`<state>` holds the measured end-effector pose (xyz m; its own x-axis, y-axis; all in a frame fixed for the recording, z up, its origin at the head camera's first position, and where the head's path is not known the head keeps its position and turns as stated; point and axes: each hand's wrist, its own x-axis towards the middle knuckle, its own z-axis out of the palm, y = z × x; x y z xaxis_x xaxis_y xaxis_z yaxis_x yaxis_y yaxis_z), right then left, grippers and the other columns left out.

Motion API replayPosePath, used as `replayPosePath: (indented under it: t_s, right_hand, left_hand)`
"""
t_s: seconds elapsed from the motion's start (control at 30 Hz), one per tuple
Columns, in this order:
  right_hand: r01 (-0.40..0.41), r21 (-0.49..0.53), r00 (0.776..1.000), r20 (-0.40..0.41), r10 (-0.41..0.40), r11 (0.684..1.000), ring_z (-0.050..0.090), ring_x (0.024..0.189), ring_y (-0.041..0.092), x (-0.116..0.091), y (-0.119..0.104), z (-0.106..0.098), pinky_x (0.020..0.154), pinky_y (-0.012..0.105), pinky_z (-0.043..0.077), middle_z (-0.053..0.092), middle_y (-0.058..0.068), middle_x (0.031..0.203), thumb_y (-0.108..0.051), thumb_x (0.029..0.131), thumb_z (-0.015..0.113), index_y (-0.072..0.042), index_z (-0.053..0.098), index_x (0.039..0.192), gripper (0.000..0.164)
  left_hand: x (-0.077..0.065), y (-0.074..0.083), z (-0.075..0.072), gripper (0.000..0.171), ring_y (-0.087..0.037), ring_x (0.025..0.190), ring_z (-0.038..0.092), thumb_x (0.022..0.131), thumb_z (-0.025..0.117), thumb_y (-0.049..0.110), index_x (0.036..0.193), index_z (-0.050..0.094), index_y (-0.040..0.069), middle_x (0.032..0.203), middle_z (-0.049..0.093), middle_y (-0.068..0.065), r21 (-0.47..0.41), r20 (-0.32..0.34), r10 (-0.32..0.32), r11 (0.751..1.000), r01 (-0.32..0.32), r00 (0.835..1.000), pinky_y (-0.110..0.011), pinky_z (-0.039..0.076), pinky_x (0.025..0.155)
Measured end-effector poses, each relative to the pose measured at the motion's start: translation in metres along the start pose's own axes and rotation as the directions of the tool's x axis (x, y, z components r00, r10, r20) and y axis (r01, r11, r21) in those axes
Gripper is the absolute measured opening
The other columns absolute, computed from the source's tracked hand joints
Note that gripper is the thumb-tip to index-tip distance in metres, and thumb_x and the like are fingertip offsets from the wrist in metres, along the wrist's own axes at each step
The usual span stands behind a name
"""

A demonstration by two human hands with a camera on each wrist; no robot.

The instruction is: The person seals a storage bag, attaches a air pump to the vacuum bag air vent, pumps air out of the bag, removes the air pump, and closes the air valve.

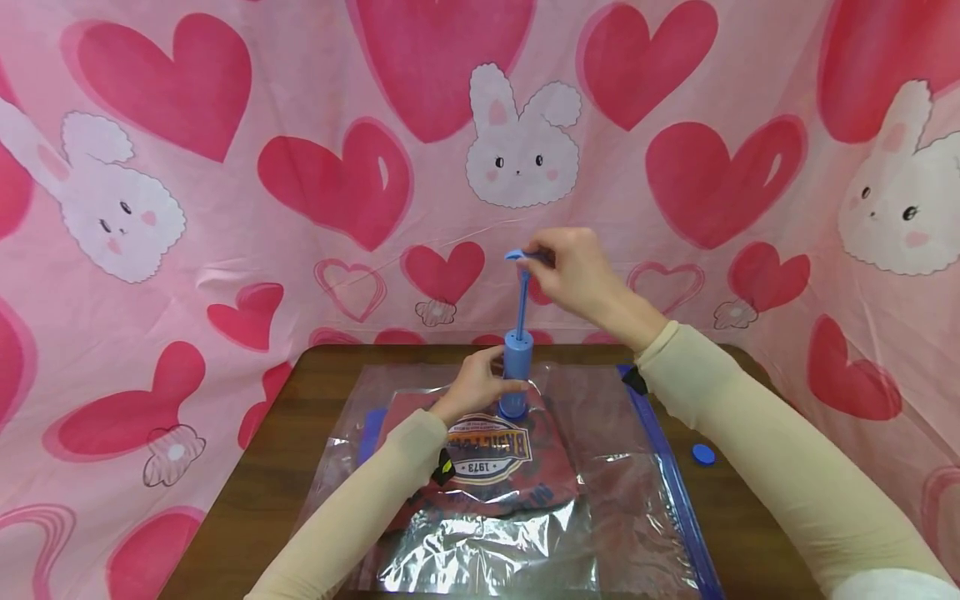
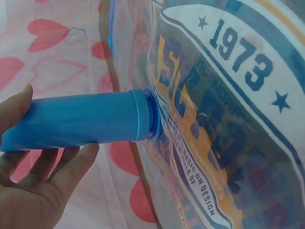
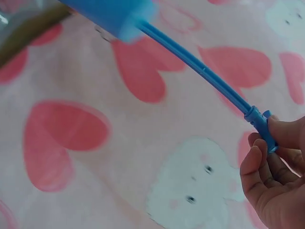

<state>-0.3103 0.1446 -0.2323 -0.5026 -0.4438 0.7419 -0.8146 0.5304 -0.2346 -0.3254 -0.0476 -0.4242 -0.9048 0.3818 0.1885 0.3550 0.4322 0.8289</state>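
A blue hand pump (image 1: 517, 367) stands upright on a clear vacuum storage bag (image 1: 622, 500), its base at the bag's round blue valve (image 2: 151, 114). My left hand (image 1: 476, 385) grips the pump's barrel, thumb on one side and fingers on the other. Above it, my right hand (image 1: 573, 267) holds the pump's handle (image 3: 262, 128) between thumb and fingers. The thin rod (image 3: 200, 69) is drawn far out of the barrel. Inside the bag lies a folded dark red garment (image 1: 555, 458) with a printed "1973" badge.
A small round blue cap (image 1: 703, 454) lies on the brown wooden table (image 1: 255, 500), right of the bag. The bag's blue zip edge (image 1: 675, 492) runs along its right side. A pink cloth (image 1: 315, 100) with hearts and rabbits hangs behind and on both sides.
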Motion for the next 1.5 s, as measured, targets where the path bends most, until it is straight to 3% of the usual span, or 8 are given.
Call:
replayPosePath:
  t_s: [0.23, 0.57, 0.8, 1.1, 1.5]
  right_hand:
    - [-0.02, -0.026, 0.999, -0.041, 0.019, 0.999, 0.064, 0.065, 0.018, 0.018, -0.011, -0.023, 0.064, 0.033, 0.057, 0.074, 0.01, 0.083, -0.003, 0.093, 0.08, 0.004, 0.077, 0.098, 0.009]
    - [-0.05, -0.025, 0.997, -0.055, 0.049, 0.998, 0.064, 0.065, 0.018, 0.011, -0.011, -0.019, 0.064, 0.032, 0.057, 0.074, 0.007, 0.084, -0.005, 0.094, 0.08, 0.001, 0.076, 0.098, 0.009]
    - [-0.028, 0.0, 0.999, -0.024, 0.028, 1.0, 0.064, 0.065, 0.02, -0.004, 0.0, 0.004, 0.066, 0.038, 0.06, 0.074, 0.011, 0.084, -0.001, 0.091, 0.082, 0.004, 0.075, 0.093, 0.008]
    - [-0.087, 0.028, 0.995, 0.059, 0.085, 0.996, 0.064, 0.065, 0.017, -0.04, 0.014, 0.04, 0.066, 0.035, 0.061, 0.072, 0.009, 0.084, -0.002, 0.09, 0.083, 0.001, 0.073, 0.093, 0.011]
    - [-0.144, 0.003, 0.98, 0.14, 0.142, 0.99, 0.069, 0.072, 0.021, -0.061, 0.018, 0.061, 0.071, 0.037, 0.063, 0.073, 0.012, 0.089, -0.003, 0.088, 0.085, 0.001, 0.074, 0.096, 0.014]
  left_hand:
    - [-0.001, 0.001, 0.0, 0.056, -0.028, 0.113, 0.069, 0.089, 0.088, 0.022, 0.139, 0.065, 0.01, 0.123, 0.072, -0.007, -0.011, 0.011, -0.023, 1.0, 0.023, 1.0, -0.049, 0.058, 0.095]
    - [0.0, 0.0, -0.001, 0.053, -0.026, 0.113, 0.069, 0.089, 0.088, 0.019, 0.136, 0.067, 0.012, 0.122, 0.073, -0.005, -0.012, 0.007, -0.007, 1.0, 0.007, 1.0, -0.047, 0.058, 0.095]
    - [0.001, -0.001, -0.002, 0.051, -0.026, 0.108, 0.072, 0.087, 0.089, 0.019, 0.133, 0.068, 0.01, 0.118, 0.075, -0.008, 0.008, -0.012, 0.016, 1.0, -0.016, 1.0, -0.042, 0.06, 0.088]
    - [0.003, -0.001, -0.001, 0.053, -0.026, 0.107, 0.072, 0.087, 0.09, 0.022, 0.134, 0.068, 0.01, 0.119, 0.075, -0.008, 0.032, -0.014, 0.025, 0.999, -0.025, 1.0, -0.041, 0.06, 0.088]
    - [0.002, -0.001, 0.0, 0.053, -0.027, 0.106, 0.073, 0.087, 0.089, 0.017, 0.135, 0.068, 0.01, 0.118, 0.075, -0.009, 0.027, -0.02, 0.031, 0.999, -0.03, 0.999, -0.042, 0.061, 0.087]
